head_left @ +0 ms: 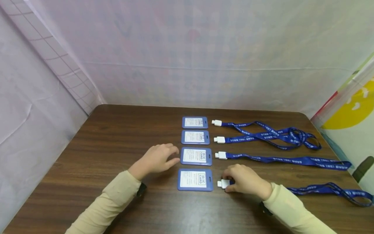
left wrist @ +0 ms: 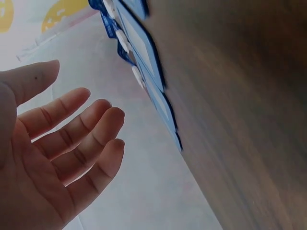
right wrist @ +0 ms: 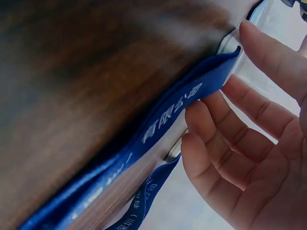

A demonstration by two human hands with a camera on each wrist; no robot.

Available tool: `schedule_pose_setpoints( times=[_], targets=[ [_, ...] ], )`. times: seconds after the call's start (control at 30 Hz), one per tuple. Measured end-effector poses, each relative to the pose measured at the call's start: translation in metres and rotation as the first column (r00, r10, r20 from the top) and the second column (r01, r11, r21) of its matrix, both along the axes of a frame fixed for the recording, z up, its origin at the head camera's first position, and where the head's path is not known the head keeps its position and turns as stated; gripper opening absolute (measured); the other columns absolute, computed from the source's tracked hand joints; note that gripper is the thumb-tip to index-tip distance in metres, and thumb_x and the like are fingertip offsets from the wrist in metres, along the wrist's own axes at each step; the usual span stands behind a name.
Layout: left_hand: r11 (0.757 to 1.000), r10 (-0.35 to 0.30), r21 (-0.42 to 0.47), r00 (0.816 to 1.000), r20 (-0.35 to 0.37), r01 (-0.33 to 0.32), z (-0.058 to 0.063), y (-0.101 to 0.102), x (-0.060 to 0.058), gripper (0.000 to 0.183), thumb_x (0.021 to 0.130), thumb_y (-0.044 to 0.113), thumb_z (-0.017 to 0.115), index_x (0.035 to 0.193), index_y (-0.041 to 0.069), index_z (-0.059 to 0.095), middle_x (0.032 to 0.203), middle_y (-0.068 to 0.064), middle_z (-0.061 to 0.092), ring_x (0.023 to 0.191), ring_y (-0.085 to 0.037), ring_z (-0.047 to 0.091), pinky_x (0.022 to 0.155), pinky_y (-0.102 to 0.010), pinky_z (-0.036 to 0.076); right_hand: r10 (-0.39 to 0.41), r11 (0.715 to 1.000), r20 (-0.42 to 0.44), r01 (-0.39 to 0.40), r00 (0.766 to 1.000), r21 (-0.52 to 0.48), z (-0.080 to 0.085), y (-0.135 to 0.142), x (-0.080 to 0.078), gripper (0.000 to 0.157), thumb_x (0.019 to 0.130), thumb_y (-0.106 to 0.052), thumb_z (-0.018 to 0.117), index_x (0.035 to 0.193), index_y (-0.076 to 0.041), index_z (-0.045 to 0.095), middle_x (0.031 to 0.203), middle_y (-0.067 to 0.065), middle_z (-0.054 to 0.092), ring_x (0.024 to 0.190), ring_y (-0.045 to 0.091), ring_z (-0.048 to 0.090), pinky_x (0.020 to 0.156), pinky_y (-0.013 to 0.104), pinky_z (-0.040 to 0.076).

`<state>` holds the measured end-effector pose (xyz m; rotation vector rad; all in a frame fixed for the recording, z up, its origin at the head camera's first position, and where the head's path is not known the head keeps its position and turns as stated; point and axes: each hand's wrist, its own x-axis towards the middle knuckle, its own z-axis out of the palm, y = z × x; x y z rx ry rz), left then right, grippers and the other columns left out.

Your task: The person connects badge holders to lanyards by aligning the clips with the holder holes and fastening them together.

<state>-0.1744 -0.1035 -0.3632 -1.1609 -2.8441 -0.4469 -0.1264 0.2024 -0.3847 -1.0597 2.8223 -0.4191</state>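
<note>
Four blue ID card holders with white inserts lie in a column; the nearest card holder [head_left: 195,179] is largest in view. To their right, several blue lanyards with white clips are laid out. My right hand [head_left: 243,179] grips the nearest lanyard by its clip end, thumb on one side of the white clip [head_left: 223,184] and fingertips along the other edge. In the right wrist view the printed blue strap [right wrist: 165,115] trails away from the fingers. My left hand [head_left: 157,158] holds nothing, fingers loosely bent, just left of the third card holder [head_left: 196,156].
Farther back lie two more card holders [head_left: 195,137] and two lanyards, their straps [head_left: 277,135] tangled together at the right. Another lanyard [head_left: 292,160] stretches toward the right edge of the brown table [head_left: 102,136]. A pale curtain [head_left: 190,58] hangs behind the table.
</note>
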Motion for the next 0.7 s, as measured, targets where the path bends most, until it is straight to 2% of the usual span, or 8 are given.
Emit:
schedule_pose_setpoints(
  times=[0.2, 0.37, 0.53, 0.7],
  targets=[
    [0.992, -0.122, -0.022, 0.992, 0.013, 0.122, -0.003, 0.009, 0.008, 0.022, 0.085, 0.025, 0.062, 0.095, 0.005, 0.063, 0.08, -0.002, 0.057, 0.066, -0.01, 0.05, 0.055, -0.024, 0.045, 0.004, 1.0, -0.017, -0.004, 1.0, 0.005, 0.0, -0.002, 0.0, 0.026, 0.063, -0.024, 0.08, 0.081, -0.01, 0.067, 0.076, -0.003, 0.062, 0.066, 0.009, 0.055, 0.058, 0.026, 0.048],
    [0.971, -0.221, -0.089, 0.975, -0.005, 0.22, -0.007, 0.016, 0.017, 0.03, 0.083, 0.028, 0.065, 0.101, 0.004, 0.063, 0.09, -0.004, 0.058, 0.078, -0.013, 0.053, 0.065, -0.027, 0.048, 0.005, 1.0, -0.039, -0.004, 0.999, 0.02, -0.001, -0.002, 0.001, 0.027, 0.063, -0.024, 0.079, 0.082, -0.009, 0.068, 0.075, -0.003, 0.06, 0.066, 0.01, 0.055, 0.058, 0.026, 0.048],
    [0.957, -0.26, -0.145, 0.964, -0.058, 0.25, -0.012, 0.021, 0.023, 0.04, 0.08, 0.034, 0.067, 0.107, 0.004, 0.062, 0.1, -0.005, 0.056, 0.089, -0.016, 0.053, 0.073, -0.027, 0.049, 0.01, 1.0, -0.059, -0.008, 0.998, 0.023, -0.001, -0.003, 0.0, 0.027, 0.063, -0.022, 0.079, 0.082, -0.007, 0.068, 0.075, -0.001, 0.061, 0.065, 0.011, 0.055, 0.057, 0.026, 0.048],
    [0.952, -0.267, -0.173, 0.961, -0.065, 0.253, -0.015, 0.026, 0.026, 0.041, 0.077, 0.036, 0.069, 0.102, 0.005, 0.061, 0.097, -0.004, 0.054, 0.083, -0.015, 0.05, 0.068, -0.025, 0.047, 0.033, 0.999, -0.054, -0.033, 0.998, 0.002, 0.0, -0.005, -0.001, 0.023, 0.065, -0.017, 0.079, 0.081, -0.005, 0.068, 0.076, 0.002, 0.064, 0.066, 0.013, 0.058, 0.059, 0.028, 0.05]
  ],
)
